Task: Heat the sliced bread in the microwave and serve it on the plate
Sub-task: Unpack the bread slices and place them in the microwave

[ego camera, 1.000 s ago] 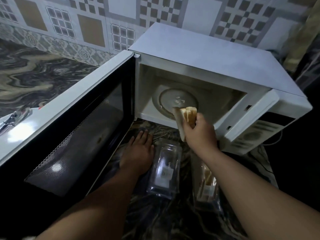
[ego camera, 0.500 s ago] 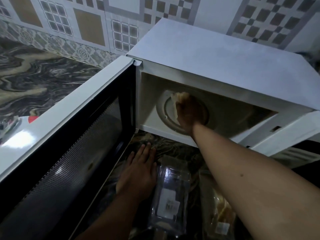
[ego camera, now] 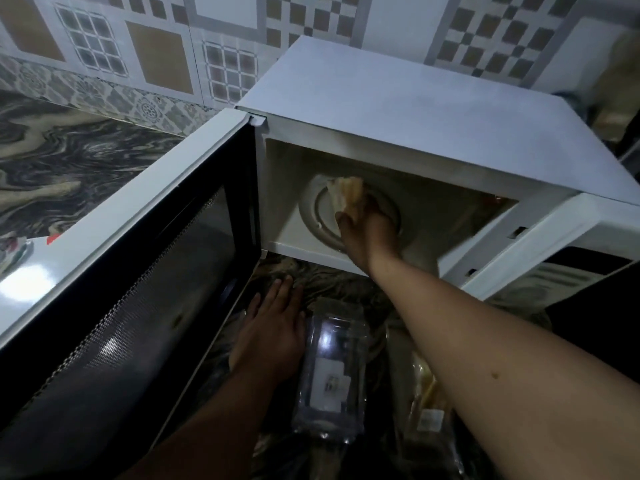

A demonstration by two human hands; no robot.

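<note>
The white microwave (ego camera: 415,109) stands open, its door (ego camera: 145,271) swung out to the left. My right hand (ego camera: 367,233) reaches inside the cavity and grips a small stack of sliced bread (ego camera: 348,194) over the glass turntable (ego camera: 318,216). My left hand (ego camera: 273,330) lies flat, fingers apart, on the counter below the door, holding nothing. Beside it lies a clear plastic bread container (ego camera: 329,372); its other half (ego camera: 429,403), with more slices in it, lies under my right forearm. I see no plate.
The marbled dark counter (ego camera: 69,161) runs along a patterned tiled wall (ego camera: 156,53). The microwave's control panel (ego camera: 554,275) faces right. A white object with red marks (ego camera: 14,247) sits at the left edge behind the door.
My right hand carried the bread from in front of the microwave into the cavity, over the turntable. My left hand stayed flat on the counter. The camera moved closer.
</note>
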